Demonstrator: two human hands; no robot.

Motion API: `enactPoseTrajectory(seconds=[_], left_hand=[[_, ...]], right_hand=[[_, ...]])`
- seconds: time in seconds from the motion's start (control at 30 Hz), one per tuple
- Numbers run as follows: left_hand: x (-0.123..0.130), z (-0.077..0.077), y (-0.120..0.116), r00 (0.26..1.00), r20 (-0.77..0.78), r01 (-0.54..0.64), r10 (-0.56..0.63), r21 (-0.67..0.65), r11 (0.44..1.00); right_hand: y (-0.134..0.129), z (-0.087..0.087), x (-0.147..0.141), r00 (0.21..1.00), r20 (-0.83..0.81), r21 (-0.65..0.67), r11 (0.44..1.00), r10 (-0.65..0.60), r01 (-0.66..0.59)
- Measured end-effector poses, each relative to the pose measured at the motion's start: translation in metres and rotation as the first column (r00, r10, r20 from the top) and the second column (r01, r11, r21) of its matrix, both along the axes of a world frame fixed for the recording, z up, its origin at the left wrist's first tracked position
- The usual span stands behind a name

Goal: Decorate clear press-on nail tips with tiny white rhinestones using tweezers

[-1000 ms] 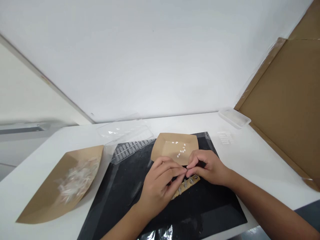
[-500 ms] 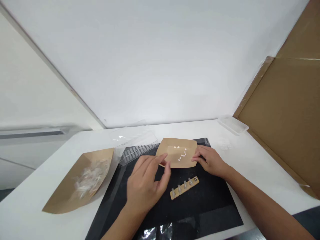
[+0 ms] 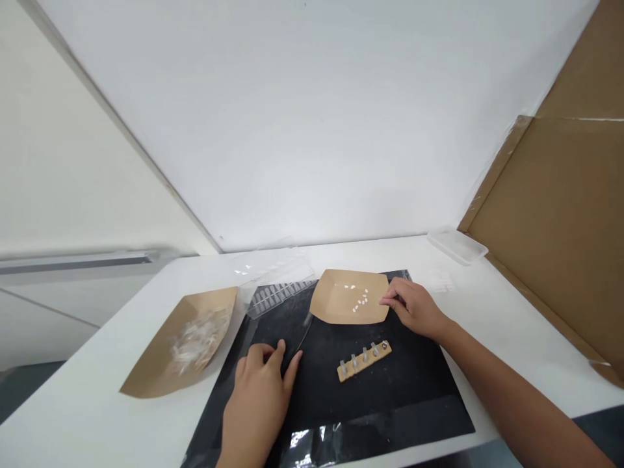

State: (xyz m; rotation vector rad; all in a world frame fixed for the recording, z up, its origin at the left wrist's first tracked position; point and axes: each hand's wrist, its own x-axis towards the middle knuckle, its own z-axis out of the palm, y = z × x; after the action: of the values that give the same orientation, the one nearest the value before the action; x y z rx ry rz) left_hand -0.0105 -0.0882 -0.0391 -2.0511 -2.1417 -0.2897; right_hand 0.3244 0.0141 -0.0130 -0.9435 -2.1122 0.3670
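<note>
Risking a spill of the small white pieces — the kraft paper tray sits at 12 o'clock on the black mat, right hand loosely curled at its 3 o'clock rim, left hand spread and empty at 7 o'clock — all exposed to one careless nudge from that right hand.

I had two hands in view, my left hand and my right hand, over one black mat. There were two kraft paper trays: the first kraft paper tray held roughly eight small white pieces, too tiny to count surely, and the second kraft paper tray held one heap of clear nail tips, too many to count. One wooden strip carried four clear pegs. I also saw one clear plastic tray and one clear plastic case.
</note>
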Motion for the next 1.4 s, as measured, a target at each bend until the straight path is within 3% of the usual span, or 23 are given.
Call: enactPoseTrajectory(seconds=[0.17, 0.33, 0.5, 0.6, 0.67, 0.73, 0.87, 0.97, 1.07, 1.23, 1.4], left_hand=[[0.0, 0.003, 0.003, 1.0, 0.026, -0.016, 0.015, 0.049, 0.999], [-0.008, 0.012, 0.006, 0.999, 0.016, -0.027, 0.028, -0.04, 0.999], [-0.002, 0.057, 0.016, 0.996, -0.023, -0.088, 0.088, 0.002, 0.996], [0.016, 0.085, 0.04, 0.999, 0.015, 0.04, -0.042, 0.135, 0.99], [0.033, 0.09, 0.061, 0.975, 0.077, 0.187, -0.206, 0.208, 0.96], [0.05, 0.085, 0.079, 0.913, 0.138, 0.348, -0.383, 0.225, 0.91], [0.071, 0.054, 0.092, 0.881, 0.329, 0.314, -0.339, 0.128, 0.941], [0.072, 0.038, 0.086, 0.817, 0.408, 0.414, -0.408, 0.079, 0.907], [0.069, 0.038, 0.078, 0.762, 0.434, 0.482, -0.481, 0.116, 0.868], [0.072, 0.043, 0.072, 0.773, 0.369, 0.497, -0.516, 0.153, 0.854], [0.078, 0.031, 0.07, 0.777, 0.314, 0.474, -0.546, 0.28, 0.835]], right_hand=[[0.002, -0.002, 0.001, 1.0, -0.002, -0.002, 1.0, -0.017, 0.017], [0.001, -0.001, -0.001, 1.0, 0.007, -0.001, 1.0, -0.012, 0.012], [-0.001, 0.0, -0.002, 0.999, 0.037, 0.021, 1.0, -0.01, 0.009], [-0.001, -0.001, -0.002, 0.998, 0.057, 0.031, 0.999, -0.023, 0.021], [-0.001, -0.003, -0.002, 0.997, 0.064, 0.032, 0.999, -0.04, 0.038], [0.0, -0.003, -0.002, 0.996, 0.064, 0.023, 0.998, -0.06, 0.059], [0.0, -0.002, -0.002, 0.995, 0.043, 0.028, 0.996, -0.085, 0.084], [-0.002, -0.002, -0.006, 0.996, -0.01, 0.053, 0.994, -0.093, 0.093], [-0.003, -0.004, -0.01, 0.99, -0.077, 0.078, 0.99, -0.115, 0.121], [-0.009, -0.003, -0.018, 0.985, -0.091, 0.115, 0.981, -0.147, 0.157], [-0.019, 0.007, -0.031, 0.984, -0.132, 0.168, 0.976, -0.119, 0.14]])
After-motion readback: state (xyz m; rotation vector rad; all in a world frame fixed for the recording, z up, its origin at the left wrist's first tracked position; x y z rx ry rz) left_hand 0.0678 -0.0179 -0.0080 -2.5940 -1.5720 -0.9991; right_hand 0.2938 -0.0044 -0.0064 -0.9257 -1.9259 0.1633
